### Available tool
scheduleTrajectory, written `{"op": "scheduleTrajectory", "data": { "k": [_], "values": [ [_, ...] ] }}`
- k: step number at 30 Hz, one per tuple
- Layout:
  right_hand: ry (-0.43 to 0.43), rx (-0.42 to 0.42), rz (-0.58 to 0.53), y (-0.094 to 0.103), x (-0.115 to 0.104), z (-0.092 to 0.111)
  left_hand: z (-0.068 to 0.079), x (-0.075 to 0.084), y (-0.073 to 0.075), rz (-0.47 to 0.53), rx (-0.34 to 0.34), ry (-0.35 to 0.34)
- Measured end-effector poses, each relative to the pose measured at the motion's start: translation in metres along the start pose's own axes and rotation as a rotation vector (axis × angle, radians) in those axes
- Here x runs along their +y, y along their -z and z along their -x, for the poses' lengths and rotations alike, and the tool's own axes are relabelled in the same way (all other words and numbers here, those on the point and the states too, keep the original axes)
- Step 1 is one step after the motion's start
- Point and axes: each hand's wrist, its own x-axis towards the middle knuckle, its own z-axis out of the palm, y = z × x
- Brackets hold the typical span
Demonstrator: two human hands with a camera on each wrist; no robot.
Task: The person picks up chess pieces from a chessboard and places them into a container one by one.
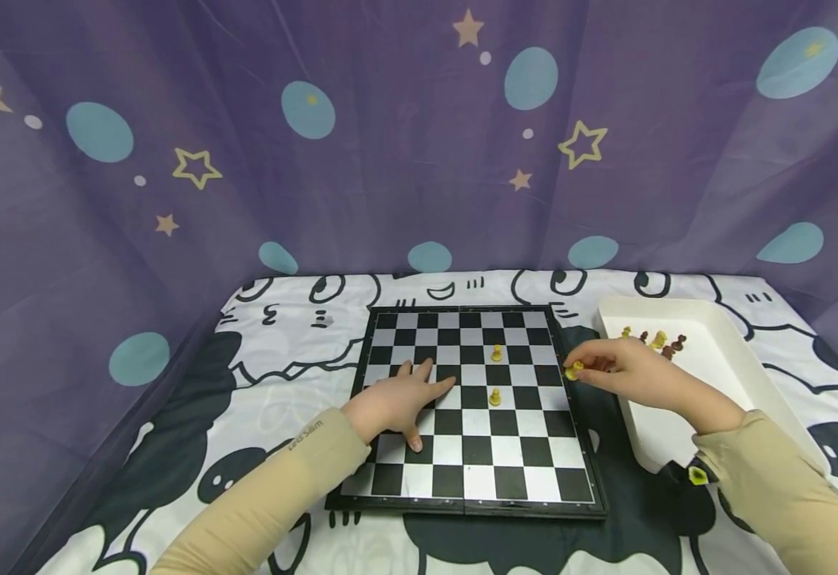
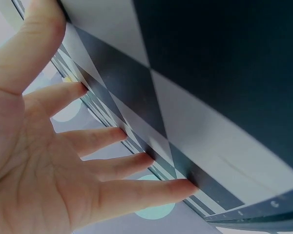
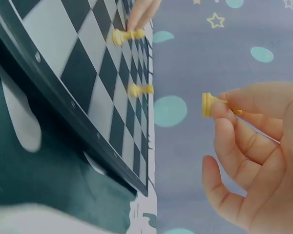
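My right hand pinches a yellow chess piece between thumb and fingers, at the right edge of the chessboard. The piece's round base points toward the board in the right wrist view. My left hand rests on the board's left half with fingers spread, and its fingertips touch the squares. Two yellow chess pieces stand upright on the board right of that hand: a farther one and a nearer one.
Right of the board sits a white tray, partly behind my right forearm. It holds several yellow and dark brown chess pieces. A patterned cloth covers the table, and a purple curtain hangs behind.
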Motion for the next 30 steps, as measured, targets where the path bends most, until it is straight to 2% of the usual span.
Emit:
{"op": "scheduleTrajectory", "data": {
  "k": [5, 12, 17, 23, 30],
  "values": [
    [-0.025, 0.053, 0.024, 0.013, 0.007, 0.004, 0.0, 0.0, 0.0, -0.003, 0.003, -0.003],
    [-0.017, 0.111, 0.033, 0.029, 0.025, 0.008, -0.001, 0.0, -0.001, -0.001, 0.002, -0.006],
    [-0.058, 0.153, 0.038, 0.039, 0.038, 0.013, 0.001, 0.001, -0.001, 0.011, -0.001, -0.004],
    [-0.131, 0.173, 0.005, 0.048, 0.055, 0.02, 0.0, 0.0, 0.0, 0.019, 0.0, -0.007],
    [-0.161, 0.181, -0.004, 0.053, 0.079, 0.025, 0.0, -0.001, -0.001, 0.012, 0.0, -0.005]
  ]
}}
